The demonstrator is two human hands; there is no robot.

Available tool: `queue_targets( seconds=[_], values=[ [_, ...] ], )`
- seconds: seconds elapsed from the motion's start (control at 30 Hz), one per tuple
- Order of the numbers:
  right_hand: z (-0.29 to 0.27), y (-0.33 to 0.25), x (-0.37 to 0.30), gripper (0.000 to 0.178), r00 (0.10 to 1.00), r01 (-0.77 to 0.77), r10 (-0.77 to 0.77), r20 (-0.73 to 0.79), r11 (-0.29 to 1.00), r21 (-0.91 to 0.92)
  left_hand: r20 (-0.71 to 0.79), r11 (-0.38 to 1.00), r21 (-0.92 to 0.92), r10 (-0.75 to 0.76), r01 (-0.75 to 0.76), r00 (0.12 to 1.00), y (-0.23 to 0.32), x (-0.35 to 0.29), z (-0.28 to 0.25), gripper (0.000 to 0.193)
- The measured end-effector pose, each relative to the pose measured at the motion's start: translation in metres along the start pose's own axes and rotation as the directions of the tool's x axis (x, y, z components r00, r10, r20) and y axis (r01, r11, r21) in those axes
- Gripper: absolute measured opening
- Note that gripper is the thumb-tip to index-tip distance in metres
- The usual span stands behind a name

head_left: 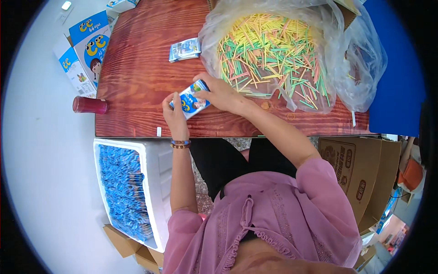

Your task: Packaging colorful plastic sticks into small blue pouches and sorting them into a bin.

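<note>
Between my two hands is a small blue and white printed packet point(188, 101), tilted, above the near left part of the wooden table. My left hand point(175, 118) grips its lower left side, with fingers at the edge. My right hand point(220, 94) has its thumb on the front and its fingers around the upper right end. Whether it is one packet or a few stacked together, I cannot tell. Farther off lies a short stack of similar packets point(185, 49). Right of it, thin yellow, green and pink sticks point(269, 50) spread over a clear plastic bag point(211, 43).
A white foam box point(157, 182) full of blue packets point(123, 192) stands below the table's left front. On the left are a printed carton point(86, 52) and a red cylindrical jar point(90, 105). A brown cardboard box point(351, 171) stands at the right beneath the red-brown table point(141, 68).
</note>
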State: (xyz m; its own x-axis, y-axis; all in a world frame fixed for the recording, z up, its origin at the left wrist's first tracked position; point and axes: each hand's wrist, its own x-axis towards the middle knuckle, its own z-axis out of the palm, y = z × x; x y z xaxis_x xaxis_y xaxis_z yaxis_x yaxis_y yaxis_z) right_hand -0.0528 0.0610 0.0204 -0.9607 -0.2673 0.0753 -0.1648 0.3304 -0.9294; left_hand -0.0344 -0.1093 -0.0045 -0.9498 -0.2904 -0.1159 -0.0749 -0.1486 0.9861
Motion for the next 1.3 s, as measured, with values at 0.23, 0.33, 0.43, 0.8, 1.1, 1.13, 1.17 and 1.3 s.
queue_targets(
  seconds=[0.23, 0.33, 0.43, 0.8, 1.1, 1.13, 1.17, 1.3],
  values=[
    [-0.029, 0.018, 0.014, 0.038, 0.998, 0.033, -0.034, -0.047, 0.999, -0.019, 0.242, 0.999, -0.001, -0.039, 0.04, 0.97, -0.01, 0.016, 0.009, 0.028],
    [-0.031, 0.038, 0.009, 0.041, 0.996, -0.002, -0.011, -0.09, 0.989, -0.147, 0.195, 0.855, 0.496, 0.059, -0.15, 0.979, -0.015, 0.02, 0.019, 0.034],
    [-0.035, 0.038, 0.006, 0.039, 0.984, 0.018, -0.084, -0.158, 0.925, -0.38, 0.26, 0.565, 0.687, 0.396, -0.456, 0.881, -0.019, 0.015, 0.023, 0.038],
    [-0.037, 0.051, 0.012, 0.014, 0.964, 0.106, -0.176, -0.201, 0.943, -0.316, 0.198, 0.578, 0.692, 0.425, -0.433, 0.883, -0.015, 0.003, 0.029, 0.025],
    [-0.041, 0.046, 0.016, 0.01, 0.783, 0.394, -0.566, -0.259, 0.773, -0.496, 0.181, 0.624, 0.531, 0.577, -0.573, 0.796, -0.017, 0.01, 0.021, 0.014],
    [-0.043, 0.046, 0.016, 0.009, 0.862, 0.321, -0.433, -0.262, 0.868, -0.378, 0.184, 0.633, 0.495, 0.593, -0.595, 0.784, -0.015, 0.01, 0.022, 0.013],
    [-0.044, 0.045, 0.016, 0.009, 0.924, 0.23, -0.293, -0.244, 0.939, -0.257, 0.182, 0.634, 0.495, 0.593, -0.594, 0.785, -0.013, 0.009, 0.021, 0.013],
    [-0.043, 0.016, 0.002, 0.009, 0.986, 0.012, 0.036, -0.165, 0.96, 0.28, 0.078, 0.925, 0.137, 0.347, -0.355, 0.935, 0.006, 0.0, 0.023, 0.008]
  ],
)
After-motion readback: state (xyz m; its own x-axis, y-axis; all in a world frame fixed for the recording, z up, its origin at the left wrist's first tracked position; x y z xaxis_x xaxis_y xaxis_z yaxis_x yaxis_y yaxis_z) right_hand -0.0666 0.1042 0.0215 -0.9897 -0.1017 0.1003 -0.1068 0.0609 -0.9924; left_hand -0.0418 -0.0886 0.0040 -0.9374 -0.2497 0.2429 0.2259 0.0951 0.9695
